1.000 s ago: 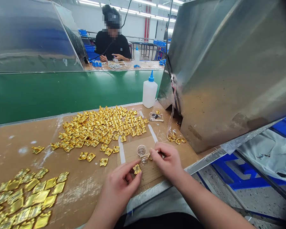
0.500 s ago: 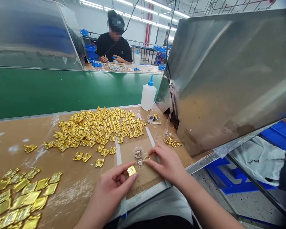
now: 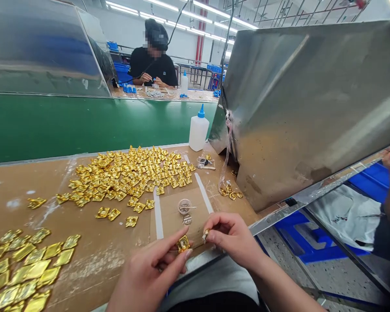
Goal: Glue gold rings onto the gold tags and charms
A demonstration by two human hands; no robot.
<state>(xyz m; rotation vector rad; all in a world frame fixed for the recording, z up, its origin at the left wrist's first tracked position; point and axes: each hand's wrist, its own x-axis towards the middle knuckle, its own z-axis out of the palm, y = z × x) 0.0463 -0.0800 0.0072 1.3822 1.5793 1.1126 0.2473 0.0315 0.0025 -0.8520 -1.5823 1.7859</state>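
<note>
In my left hand [image 3: 156,264], a small square gold metal piece [image 3: 183,244] is pinched between thumb and fingers, its hollowed side in sight. My right hand [image 3: 232,236] is closed at the fingertips on a small gold ring [image 3: 205,235], partly covered by the fingers. The two hands are a little apart over the near edge of the bench. Just beyond them lie a small round clear dish [image 3: 184,206] with a thin stick across it and a little clear patterned disc [image 3: 187,219] on a cardboard sheet [image 3: 169,207].
A big heap of gold pieces [image 3: 126,173] covers the bench's middle, with rows of others [image 3: 35,268] at front left. Several gold rings [image 3: 231,192] lie by a slanted metal panel [image 3: 305,108]. Behind stand a white bottle [image 3: 199,132], a green belt [image 3: 68,125] and a co-worker [image 3: 154,65].
My right hand has drawn back toward me from the dish with the gold ring in its fingertips. The left hand has lowered slightly and turned its gold piece from flat face to hollow side.
</note>
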